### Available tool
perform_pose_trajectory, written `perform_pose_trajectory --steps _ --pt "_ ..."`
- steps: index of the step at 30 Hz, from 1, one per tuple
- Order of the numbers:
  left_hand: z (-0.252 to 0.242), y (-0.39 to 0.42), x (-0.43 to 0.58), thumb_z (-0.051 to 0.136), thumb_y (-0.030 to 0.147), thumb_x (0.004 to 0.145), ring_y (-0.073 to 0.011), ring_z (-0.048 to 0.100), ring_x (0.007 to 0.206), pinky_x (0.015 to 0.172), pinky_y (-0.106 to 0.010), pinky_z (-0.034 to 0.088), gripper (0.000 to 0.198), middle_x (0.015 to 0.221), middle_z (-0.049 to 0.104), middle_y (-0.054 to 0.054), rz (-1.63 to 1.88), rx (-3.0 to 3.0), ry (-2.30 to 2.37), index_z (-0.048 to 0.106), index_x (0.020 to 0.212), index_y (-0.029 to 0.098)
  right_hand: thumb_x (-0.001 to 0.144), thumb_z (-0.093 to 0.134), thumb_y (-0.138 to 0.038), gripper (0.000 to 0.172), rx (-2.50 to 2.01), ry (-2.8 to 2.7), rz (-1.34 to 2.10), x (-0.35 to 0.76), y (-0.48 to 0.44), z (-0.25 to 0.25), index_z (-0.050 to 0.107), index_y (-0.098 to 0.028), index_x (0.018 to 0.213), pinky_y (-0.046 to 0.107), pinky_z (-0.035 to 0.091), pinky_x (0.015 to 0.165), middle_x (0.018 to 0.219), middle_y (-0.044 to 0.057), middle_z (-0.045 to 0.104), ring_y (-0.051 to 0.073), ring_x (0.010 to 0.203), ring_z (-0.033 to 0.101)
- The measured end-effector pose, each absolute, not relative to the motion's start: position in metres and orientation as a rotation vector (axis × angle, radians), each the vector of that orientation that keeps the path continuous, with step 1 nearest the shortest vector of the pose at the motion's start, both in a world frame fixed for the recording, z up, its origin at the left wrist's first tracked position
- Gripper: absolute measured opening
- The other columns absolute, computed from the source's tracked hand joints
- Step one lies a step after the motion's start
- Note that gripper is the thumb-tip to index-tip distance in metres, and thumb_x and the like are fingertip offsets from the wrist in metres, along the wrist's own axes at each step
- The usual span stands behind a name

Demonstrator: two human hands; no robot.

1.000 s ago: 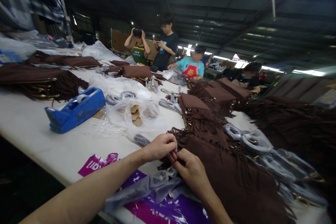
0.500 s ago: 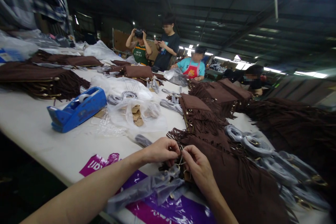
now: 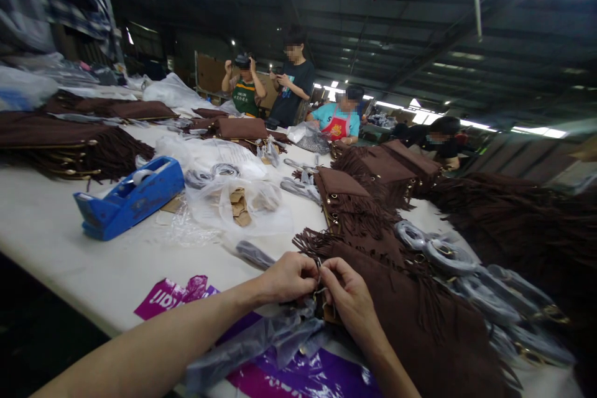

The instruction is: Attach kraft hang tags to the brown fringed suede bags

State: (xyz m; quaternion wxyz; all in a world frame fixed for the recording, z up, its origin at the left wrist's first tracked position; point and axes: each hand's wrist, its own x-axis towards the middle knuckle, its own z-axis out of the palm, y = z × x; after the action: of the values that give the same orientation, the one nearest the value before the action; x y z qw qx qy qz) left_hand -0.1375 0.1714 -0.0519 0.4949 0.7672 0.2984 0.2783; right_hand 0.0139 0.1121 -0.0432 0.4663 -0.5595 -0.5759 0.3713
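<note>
My left hand (image 3: 290,277) and my right hand (image 3: 347,289) meet at the near left edge of a dark brown fringed bag (image 3: 410,311). The fingertips of both are pinched on a thin cord (image 3: 319,290), pale in parts; its exact ends are hidden by the fingers. Just below hangs a small brown tag-like piece (image 3: 330,312), partly covered by my right hand. A strap in clear plastic wrap (image 3: 252,339) lies under my left wrist, over a purple and magenta printed plastic bag (image 3: 308,373).
A blue tape dispenser (image 3: 130,196) stands on the white table (image 3: 41,224) to the left. Crumpled clear plastic (image 3: 265,202) lies mid-table. Stacked fringed bags (image 3: 345,183) and coiled wrapped straps (image 3: 452,258) are to the right. Several people work or stand beyond the table.
Both hands stay together at the cord, and the fingertips have drawn slightly closer. The whole view has shifted a little, so the scene sits slightly further left.
</note>
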Motion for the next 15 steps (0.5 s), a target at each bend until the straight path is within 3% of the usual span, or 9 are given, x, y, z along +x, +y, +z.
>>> perform_pose_trajectory --steps 4,15 --pt "-0.0508 0.1715 -0.138 0.049 0.011 0.064 -0.0094 0.048 0.055 0.052 -0.018 0.034 0.008 0.056 0.053 0.003 0.82 2.032 0.792 0.056 0.059 0.014 0.083 0.058 -0.056 0.036 -1.387 -1.418 0.934 0.0141 0.1114 -0.0423 0.053 -0.02 0.077 0.02 0.029 0.041 0.047 -0.009 0.044 0.009 0.041 0.038" --pt "-0.0491 0.175 -0.1401 0.05 0.02 0.058 -0.0122 0.054 0.042 0.039 -0.019 0.042 0.008 0.048 0.054 0.004 0.606 1.506 0.725 0.055 0.063 0.015 0.085 0.055 -0.052 0.033 -1.403 -1.428 0.905 0.0149 0.1109 -0.0424 0.052 -0.021 0.077 0.019 0.03 0.041 0.046 -0.008 0.045 0.009 0.041 0.039"
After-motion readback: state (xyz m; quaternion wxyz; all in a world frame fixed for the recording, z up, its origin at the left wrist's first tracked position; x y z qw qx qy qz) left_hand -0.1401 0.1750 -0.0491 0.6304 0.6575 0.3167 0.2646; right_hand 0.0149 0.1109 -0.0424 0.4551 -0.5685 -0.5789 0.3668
